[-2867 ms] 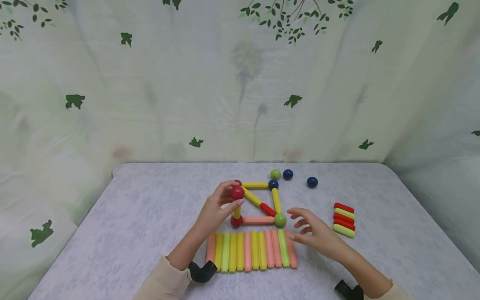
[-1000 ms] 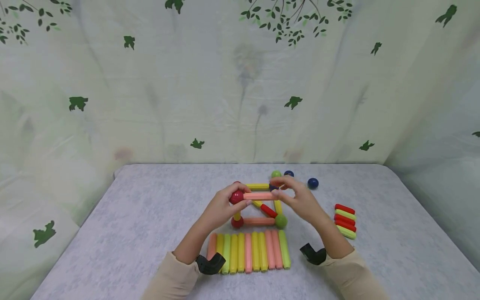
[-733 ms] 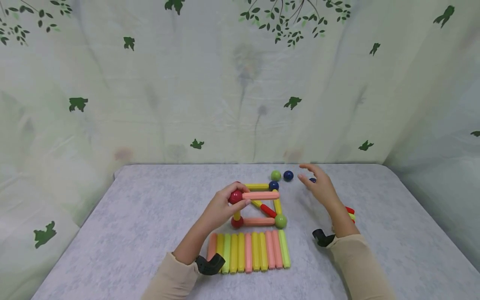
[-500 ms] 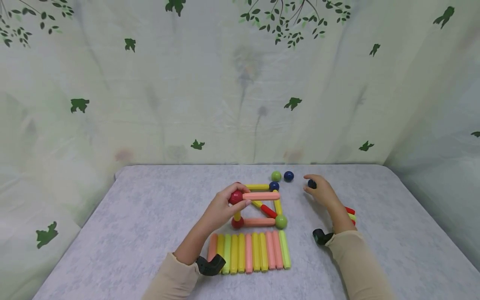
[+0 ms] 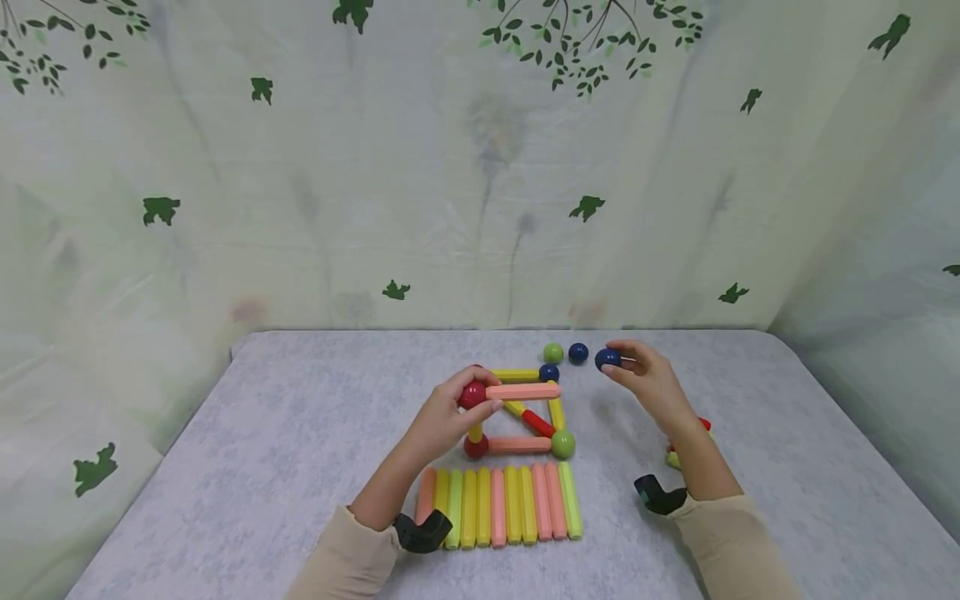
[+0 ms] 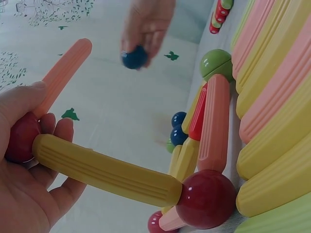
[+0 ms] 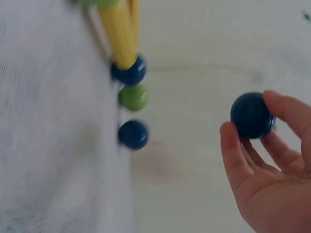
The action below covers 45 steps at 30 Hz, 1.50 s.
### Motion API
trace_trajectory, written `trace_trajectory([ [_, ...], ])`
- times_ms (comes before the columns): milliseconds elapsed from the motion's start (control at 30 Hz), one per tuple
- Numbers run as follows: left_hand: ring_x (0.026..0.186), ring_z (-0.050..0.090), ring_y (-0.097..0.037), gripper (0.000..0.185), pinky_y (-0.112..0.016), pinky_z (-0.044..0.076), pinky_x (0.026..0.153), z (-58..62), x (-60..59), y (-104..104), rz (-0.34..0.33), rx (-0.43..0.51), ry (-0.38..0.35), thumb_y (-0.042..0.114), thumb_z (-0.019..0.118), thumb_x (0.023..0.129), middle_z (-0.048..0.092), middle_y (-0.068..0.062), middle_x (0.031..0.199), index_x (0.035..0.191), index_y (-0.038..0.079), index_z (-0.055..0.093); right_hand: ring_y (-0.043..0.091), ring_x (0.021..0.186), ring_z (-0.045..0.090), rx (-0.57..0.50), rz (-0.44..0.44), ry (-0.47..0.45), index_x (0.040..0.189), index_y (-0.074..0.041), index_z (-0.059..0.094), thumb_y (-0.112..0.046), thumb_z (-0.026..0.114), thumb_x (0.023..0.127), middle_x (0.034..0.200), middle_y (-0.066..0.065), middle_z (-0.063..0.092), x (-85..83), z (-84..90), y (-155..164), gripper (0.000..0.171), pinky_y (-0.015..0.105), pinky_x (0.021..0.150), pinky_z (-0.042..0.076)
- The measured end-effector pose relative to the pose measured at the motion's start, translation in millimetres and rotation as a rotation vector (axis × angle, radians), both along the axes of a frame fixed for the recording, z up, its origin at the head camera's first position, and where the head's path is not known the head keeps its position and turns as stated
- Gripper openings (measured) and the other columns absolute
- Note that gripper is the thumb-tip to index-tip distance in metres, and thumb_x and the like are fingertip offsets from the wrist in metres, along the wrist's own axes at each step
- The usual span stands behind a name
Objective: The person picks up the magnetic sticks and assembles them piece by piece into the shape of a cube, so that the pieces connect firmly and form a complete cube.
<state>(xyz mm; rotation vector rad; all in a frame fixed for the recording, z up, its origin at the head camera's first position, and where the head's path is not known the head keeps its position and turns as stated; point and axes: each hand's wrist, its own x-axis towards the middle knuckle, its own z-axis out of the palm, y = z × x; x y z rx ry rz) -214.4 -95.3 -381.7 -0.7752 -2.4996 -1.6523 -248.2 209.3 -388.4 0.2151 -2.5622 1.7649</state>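
Where the pale, creased curtain (image 5: 322, 208) hangs at the left, it bears leafy sprigs high up and dark green leaf shapes lower down, and it spans the space behind the table (image 5: 247, 483). That table has a mottled grey-lavender top with rounded far corners. A beige sleeve (image 5: 345, 554) and a black wrist mount (image 5: 422, 532) lead to the left hand (image 5: 442, 417), whose fingers and thumb curl round the upper red ball (image 5: 472, 394). From that ball a pink rod (image 5: 523, 392) sticks out rightward, its other end free, while a yellow rod (image 6: 107, 170) runs down to the lower red ball (image 6: 206, 199). This is one corner of a flat frame (image 5: 519, 446) on the table, with a light green ball (image 5: 563, 443) at its near right corner and a navy ball (image 5: 550, 372) at the far right. In front lies a row of coloured rods (image 5: 498, 505), side by side. Beyond the frame rest a loose green ball (image 5: 552, 353) and a loose navy ball (image 5: 578, 353). Farther right, the right hand (image 5: 656, 383) pinches a dark blue ball (image 5: 607, 359) above the table. Short rods (image 5: 705, 423) lie partly hidden behind that forearm, and the curtain also lines the right side.
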Motion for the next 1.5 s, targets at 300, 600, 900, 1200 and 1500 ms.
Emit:
trace_trajectory([
  [300,0.080,0.051,-0.019,0.025,-0.026,0.048,0.063,-0.4,0.7,1,0.014,0.020,-0.004,0.018,0.065,0.083,0.055,-0.004,0.096,0.105,0.013,0.055,0.023,0.098,0.057,-0.137,0.269,0.082,0.118,-0.002,0.049,-0.016,0.064,0.084,0.118,0.015,0.047,39.0,26.9,-32,0.040,0.031,0.080,0.047],
  [600,0.077,0.050,-0.018,0.024,-0.023,0.045,0.060,14.7,11.8,3,0.040,0.038,-0.037,0.009,0.064,0.083,0.054,-0.006,0.095,0.105,0.006,0.054,0.027,0.104,0.054,-0.126,0.270,0.085,0.122,-0.006,0.048,-0.016,0.065,0.083,0.122,0.016,0.045,41.8,23.6,-40,0.043,0.031,0.081,0.047],
  [900,0.079,0.050,-0.020,0.023,-0.023,0.046,0.063,26.7,20.1,4,0.027,0.038,-0.027,0.007,0.062,0.084,0.054,-0.008,0.095,0.105,0.003,0.053,0.027,0.103,0.050,0.007,0.126,0.120,0.124,-0.006,0.037,-0.020,0.068,0.081,0.116,0.013,0.044,64.3,6.2,-35,0.054,0.029,0.081,0.047],
  [1200,0.079,0.050,-0.021,0.023,-0.022,0.046,0.063,26.7,19.2,5,0.031,0.027,-0.036,0.008,0.062,0.085,0.054,-0.009,0.095,0.105,0.003,0.053,0.020,0.078,0.049,0.234,0.322,-0.161,0.123,-0.007,0.044,-0.027,0.071,0.078,0.089,0.008,0.047,83.8,-33.6,-40,0.056,0.027,0.064,0.045],
  [1500,0.080,0.050,-0.021,0.024,-0.023,0.047,0.064,28.0,19.3,4,0.032,0.027,-0.033,0.009,0.063,0.084,0.054,-0.009,0.097,0.105,0.003,0.053,0.013,0.053,0.044,0.412,0.397,-0.231,0.122,-0.010,0.042,-0.028,0.069,0.078,0.066,0.000,0.049,89.8,-45.2,-49,0.054,0.022,0.045,0.031],
])
